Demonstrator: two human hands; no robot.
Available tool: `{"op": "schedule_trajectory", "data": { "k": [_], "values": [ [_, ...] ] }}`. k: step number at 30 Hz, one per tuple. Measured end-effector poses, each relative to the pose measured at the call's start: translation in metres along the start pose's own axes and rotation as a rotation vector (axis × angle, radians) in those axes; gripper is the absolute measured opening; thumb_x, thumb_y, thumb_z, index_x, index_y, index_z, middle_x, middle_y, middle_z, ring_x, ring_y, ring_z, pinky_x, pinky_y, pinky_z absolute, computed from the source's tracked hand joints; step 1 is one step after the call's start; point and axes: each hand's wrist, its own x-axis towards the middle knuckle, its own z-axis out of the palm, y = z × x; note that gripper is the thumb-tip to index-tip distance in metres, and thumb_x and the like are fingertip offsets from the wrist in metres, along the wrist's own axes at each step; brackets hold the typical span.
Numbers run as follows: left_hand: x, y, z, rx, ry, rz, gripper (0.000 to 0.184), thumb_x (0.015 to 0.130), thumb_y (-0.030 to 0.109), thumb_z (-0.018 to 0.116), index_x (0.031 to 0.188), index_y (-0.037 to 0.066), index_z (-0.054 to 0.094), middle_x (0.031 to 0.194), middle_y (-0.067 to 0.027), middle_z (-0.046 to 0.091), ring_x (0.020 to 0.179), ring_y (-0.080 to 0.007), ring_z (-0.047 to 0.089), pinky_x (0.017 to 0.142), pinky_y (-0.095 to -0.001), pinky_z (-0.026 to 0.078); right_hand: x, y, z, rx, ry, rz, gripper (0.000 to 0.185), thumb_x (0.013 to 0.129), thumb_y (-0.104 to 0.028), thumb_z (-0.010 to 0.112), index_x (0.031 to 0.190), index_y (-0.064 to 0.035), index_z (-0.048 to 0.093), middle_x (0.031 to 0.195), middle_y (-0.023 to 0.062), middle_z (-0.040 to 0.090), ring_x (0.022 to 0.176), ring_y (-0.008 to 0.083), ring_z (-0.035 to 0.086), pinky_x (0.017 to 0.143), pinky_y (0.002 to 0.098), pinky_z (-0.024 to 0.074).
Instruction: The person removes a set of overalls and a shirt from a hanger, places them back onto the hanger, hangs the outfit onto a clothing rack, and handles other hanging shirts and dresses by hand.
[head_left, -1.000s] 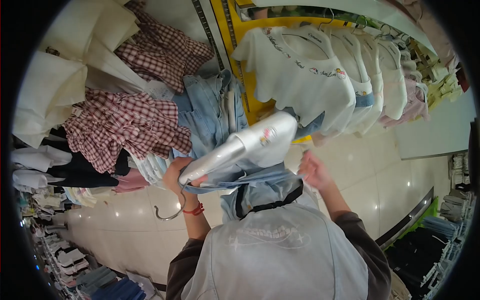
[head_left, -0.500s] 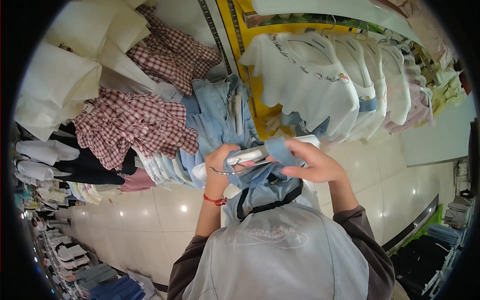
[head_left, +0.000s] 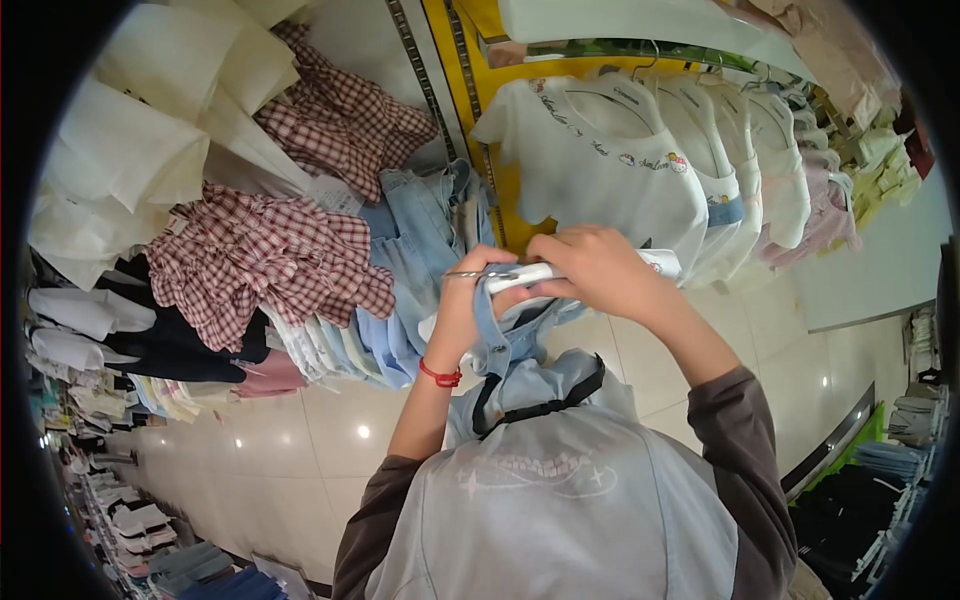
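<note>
A white hanger [head_left: 523, 277] with a metal hook lies sideways in front of my chest, and a light blue denim garment [head_left: 520, 335] hangs from it. My left hand [head_left: 473, 305] is closed around the hanger near its hook, with a denim strap [head_left: 491, 335] draped beside the fingers. From the right, my right hand [head_left: 592, 268] grips the same hanger's arm, its fingertips bent down close to my left hand. White cloth with a small print [head_left: 660, 262] shows past my right hand. My palms and some fingers are hidden.
White printed tops [head_left: 600, 160] hang on a rail at the upper right. Red checked garments [head_left: 270, 255], cream clothes [head_left: 120, 160] and light blue denim [head_left: 415, 215] hang at the left. Racks of folded or hung clothes stand at both lower edges, around a tiled floor [head_left: 350, 430].
The hanger and garment have been drawn together between my hands. My right hand has come in from the right, first holding a denim strap, and now closes on the hanger beside my left hand.
</note>
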Motion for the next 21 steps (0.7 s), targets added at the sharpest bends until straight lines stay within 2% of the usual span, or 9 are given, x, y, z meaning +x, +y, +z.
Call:
{"op": "schedule_trajectory", "data": {
  "k": [2,6,7,10,11,14,15,18,21],
  "values": [
    [0.009,-0.003,0.001,-0.044,-0.057,0.018,0.046,0.066,0.033,0.074,0.093,0.002,0.053,0.077,-0.0073,0.059,0.068,-0.0153,0.057,0.063,-0.0252,0.044,0.008,0.005,0.0,0.007,-0.117,0.003,0.037,0.072,-0.032,0.064,0.099,-0.0069,0.054,0.07,0.0124,0.059,0.067,0.0299,0.059,0.061,0.0384,0.0454],
    [0.019,-0.017,-0.026,-0.067,-0.111,0.016,0.045,0.067,0.029,0.075,0.095,0.002,0.053,0.086,-0.0108,0.061,0.077,-0.018,0.06,0.069,-0.0272,0.046,0.0,0.022,-0.019,0.179,0.004,0.028,0.038,0.077,-0.038,0.059,0.096,-0.0058,0.056,0.075,0.0137,0.062,0.068,0.0327,0.058,0.06,0.0398,0.0452],
    [0.02,-0.019,-0.035,-0.004,-0.153,-0.052,0.044,0.067,0.026,0.074,0.097,0.002,0.052,0.087,-0.0121,0.062,0.08,-0.0195,0.061,0.071,-0.0284,0.046,-0.004,0.029,-0.025,0.189,0.003,0.027,0.038,0.077,-0.039,0.059,0.095,-0.0057,0.057,0.076,0.0138,0.062,0.068,0.033,0.058,0.06,0.0397,0.0451],
    [0.025,-0.006,-0.034,0.121,-0.213,-0.043,0.044,0.068,0.022,0.074,0.1,0.002,0.05,0.089,-0.013,0.062,0.081,-0.0199,0.061,0.071,-0.029,0.047,-0.004,0.031,-0.033,0.203,0.006,0.052,0.038,0.077,-0.041,0.059,0.093,-0.0058,0.059,0.079,0.014,0.062,0.07,0.033,0.058,0.061,0.0389,0.045],
    [0.028,0.003,-0.026,0.116,-0.261,0.009,0.045,0.07,0.016,0.071,0.105,0.003,0.047,0.093,-0.0161,0.061,0.085,-0.0264,0.061,0.072,-0.0318,0.047,-0.003,0.028,-0.036,0.207,0.007,0.065,0.038,0.077,-0.041,0.059,0.092,-0.006,0.059,0.08,0.0141,0.061,0.071,0.0328,0.058,0.061,0.0385,0.045],
    [0.034,0.019,-0.012,0.158,-0.343,-0.023,0.052,0.068,0.013,0.071,0.111,0.003,0.043,0.098,-0.0166,0.057,0.091,-0.0297,0.058,0.078,-0.0332,0.044,0.005,0.014,-0.039,0.175,0.008,0.008,0.039,0.077,-0.041,0.059,0.093,-0.0054,0.06,0.082,0.0143,0.061,0.074,0.0325,0.057,0.062,0.0373,0.0449],
    [0.034,0.017,-0.015,0.234,-0.331,-0.02,0.058,0.067,0.013,0.07,0.116,0.005,0.039,0.1,-0.0188,0.056,0.093,-0.0335,0.056,0.079,-0.0349,0.043,0.005,0.014,-0.04,0.178,0.057,0.03,0.038,0.077,-0.039,0.059,0.092,-0.0045,0.06,0.081,0.0141,0.061,0.073,0.032,0.057,0.062,0.0364,0.0448],
    [0.03,0.015,-0.038,0.401,-0.296,-0.081,0.057,0.069,0.015,0.066,0.117,0.008,0.037,0.095,-0.0199,0.059,0.09,-0.0364,0.056,0.074,-0.0393,0.044,-0.004,0.023,-0.045,0.235,0.174,0.093,0.033,0.077,-0.033,0.061,0.09,-0.002,0.06,0.078,0.0135,0.06,0.071,0.0301,0.057,0.061,0.0338,0.0442],
    [0.026,0.012,-0.058,0.414,-0.295,-0.1,0.046,0.07,0.019,0.066,0.109,0.006,0.046,0.09,-0.0189,0.059,0.086,-0.0346,0.057,0.071,-0.0375,0.045,-0.011,0.026,-0.059,0.374,0.228,0.121,0.028,0.077,-0.025,0.063,0.087,0.0007,0.059,0.075,0.0126,0.059,0.065,0.0263,0.056,0.059,0.0309,0.043]
  ]
}}
